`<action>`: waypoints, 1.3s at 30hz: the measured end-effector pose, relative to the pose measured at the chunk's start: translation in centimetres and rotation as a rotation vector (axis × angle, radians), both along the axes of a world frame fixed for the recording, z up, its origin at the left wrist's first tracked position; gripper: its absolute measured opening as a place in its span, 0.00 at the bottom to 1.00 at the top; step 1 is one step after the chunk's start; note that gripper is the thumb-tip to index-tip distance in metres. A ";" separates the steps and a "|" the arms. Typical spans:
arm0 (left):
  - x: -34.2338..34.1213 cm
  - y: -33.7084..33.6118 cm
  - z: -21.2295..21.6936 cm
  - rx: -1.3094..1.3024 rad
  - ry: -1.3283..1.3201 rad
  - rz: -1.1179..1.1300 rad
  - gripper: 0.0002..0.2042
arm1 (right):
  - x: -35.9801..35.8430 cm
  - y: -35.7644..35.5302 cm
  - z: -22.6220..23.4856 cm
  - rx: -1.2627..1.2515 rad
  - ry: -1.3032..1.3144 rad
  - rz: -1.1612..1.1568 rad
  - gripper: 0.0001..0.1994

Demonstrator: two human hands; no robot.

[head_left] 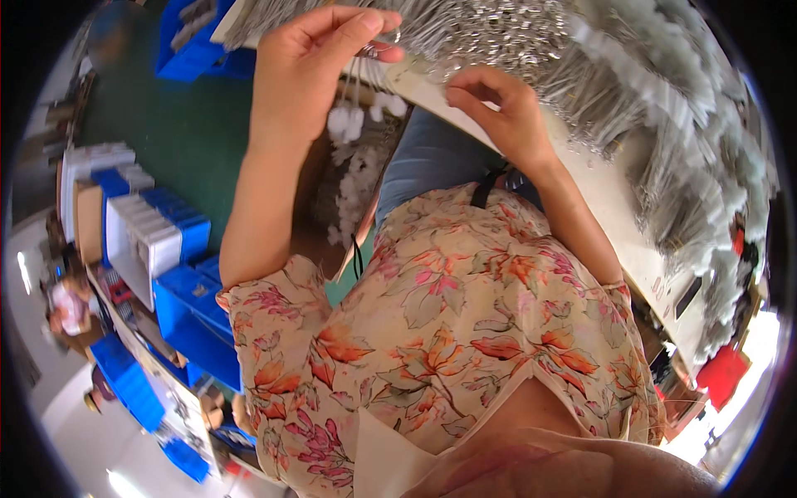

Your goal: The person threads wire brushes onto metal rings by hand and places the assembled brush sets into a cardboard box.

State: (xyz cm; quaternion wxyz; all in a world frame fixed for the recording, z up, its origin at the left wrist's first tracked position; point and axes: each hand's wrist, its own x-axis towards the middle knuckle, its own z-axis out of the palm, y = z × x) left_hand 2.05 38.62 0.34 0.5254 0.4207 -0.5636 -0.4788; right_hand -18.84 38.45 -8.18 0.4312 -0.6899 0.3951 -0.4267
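Observation:
My left hand (320, 70) is raised near the table's edge, its thumb and fingers pinched on a few thin wire stems with shiny metal loops. The stems hang below it and end in white fluffy tufts (346, 122). My right hand (505, 112) hovers at the table edge, fingers curled and thumb near the index fingertip; whatever lies between them is too small to make out. Just beyond both hands, a heap of similar wire stems with metal loops (498, 37) covers the tabletop, and grey-white fluffy ends (672, 108) bunch on the right.
Below my left hand, a brown box (311, 203) holds more white tufts. The pale table (602, 187) runs along my right, with a dark flat object (688, 296) on it. Blue crates (191, 311) stand at left beyond the green floor (178, 133). Other people (70, 303) sit farther off.

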 end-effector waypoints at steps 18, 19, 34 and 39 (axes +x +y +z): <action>5.2 0.7 -36.7 0.275 -1.320 -0.156 0.12 | -3.5 3.3 -4.0 0.536 0.175 -0.068 0.05; 5.3 1.4 -37.1 0.457 -1.389 -0.156 0.13 | -3.4 3.2 -4.0 0.533 0.148 -0.067 0.05; 8.1 -6.7 1.9 0.095 -0.244 -0.396 0.15 | -5.5 2.4 4.1 0.390 -0.032 0.135 0.04; 2.5 -22.9 8.0 -0.176 -0.725 -0.129 0.12 | -10.3 0.5 8.5 0.138 0.028 -0.099 0.06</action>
